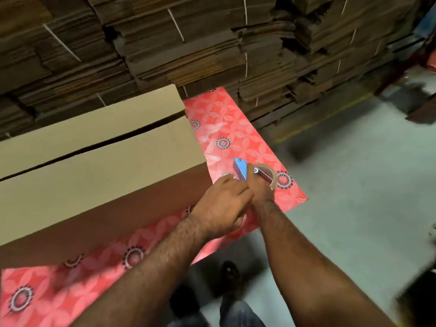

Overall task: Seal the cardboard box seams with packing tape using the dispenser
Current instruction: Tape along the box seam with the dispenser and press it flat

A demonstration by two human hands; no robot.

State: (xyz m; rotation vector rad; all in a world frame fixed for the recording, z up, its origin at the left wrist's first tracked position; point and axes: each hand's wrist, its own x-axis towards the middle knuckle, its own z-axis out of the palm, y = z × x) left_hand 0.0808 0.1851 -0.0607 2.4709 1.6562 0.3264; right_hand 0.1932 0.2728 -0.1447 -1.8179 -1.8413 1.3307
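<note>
A long brown cardboard box [94, 166] lies on a table with a red flowered cloth [231, 128]. Its two top flaps meet along a dark open seam [94, 146] with no tape visible on it. Just off the box's right end, my right hand [259, 188] grips a blue tape dispenser [241, 169] that carries a roll of clear tape [267, 174]. My left hand [221, 206] is closed beside it, with its fingers pinched at the dispenser's front; the tape end itself is hidden.
Tall stacks of flattened cardboard [212, 43] rise right behind the table. Grey concrete floor [354, 197] stretches to the right. My feet [228, 274] stand below the table's front edge. Dark blurred objects sit at the far right.
</note>
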